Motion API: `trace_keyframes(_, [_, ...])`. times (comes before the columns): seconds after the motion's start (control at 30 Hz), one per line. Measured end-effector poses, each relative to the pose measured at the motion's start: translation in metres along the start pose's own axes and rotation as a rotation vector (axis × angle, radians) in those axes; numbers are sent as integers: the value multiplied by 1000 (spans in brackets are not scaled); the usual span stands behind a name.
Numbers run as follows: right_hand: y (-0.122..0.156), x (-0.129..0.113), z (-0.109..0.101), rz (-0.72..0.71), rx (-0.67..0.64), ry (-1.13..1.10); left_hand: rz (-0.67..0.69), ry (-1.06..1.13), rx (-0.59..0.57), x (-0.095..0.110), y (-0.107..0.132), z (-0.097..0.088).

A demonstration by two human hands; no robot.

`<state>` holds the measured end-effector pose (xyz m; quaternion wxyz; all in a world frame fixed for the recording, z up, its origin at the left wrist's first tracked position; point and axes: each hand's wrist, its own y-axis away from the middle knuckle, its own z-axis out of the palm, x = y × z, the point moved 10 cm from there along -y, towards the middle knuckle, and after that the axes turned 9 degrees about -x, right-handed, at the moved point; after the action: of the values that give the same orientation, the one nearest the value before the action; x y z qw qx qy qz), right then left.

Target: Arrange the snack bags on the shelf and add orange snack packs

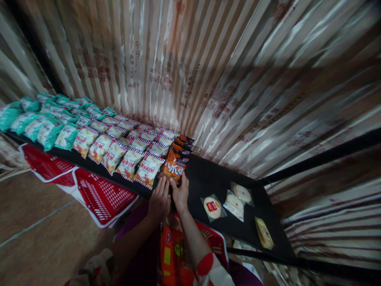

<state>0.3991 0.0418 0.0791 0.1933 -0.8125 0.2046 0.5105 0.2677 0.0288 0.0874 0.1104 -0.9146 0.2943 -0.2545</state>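
Note:
An orange snack bag [174, 163] stands at the front of a short row of matching bags, with dark tops. My right hand [181, 193] grips its lower right side, thumb on the front face and fingers along the edge. On the lower left corner, the fingers of my left hand [160, 197] are closed together against the same bag. Just left of it are rows of white snack bags [148, 169] with striped edges. In front of my body sits a large orange-red package [175, 254], partly hidden by my right forearm.
A long black shelf [205, 174] carries everything. Teal bags [49, 133] fill its left end. Flat round wrapped pastries [212, 207] and a yellowish packet [264, 233] lie at right. Red baskets [104, 194] are below. Striped plastic sheeting [190, 71] hangs behind; black rails [324, 153] cross at right.

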Motion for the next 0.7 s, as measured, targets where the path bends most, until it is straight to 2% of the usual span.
trace_keyframes(0.2, [0, 5, 4, -22, 2, 121, 23, -20, 5, 1, 0, 2])
trace_keyframes(0.5, [1, 7, 5, 1, -3, 81, 16, -44, 44, 1, 1, 3])
trace_keyframes(0.7, [2, 7, 4, -22, 20, 141, -16, -89, 46, 0, -1, 3])
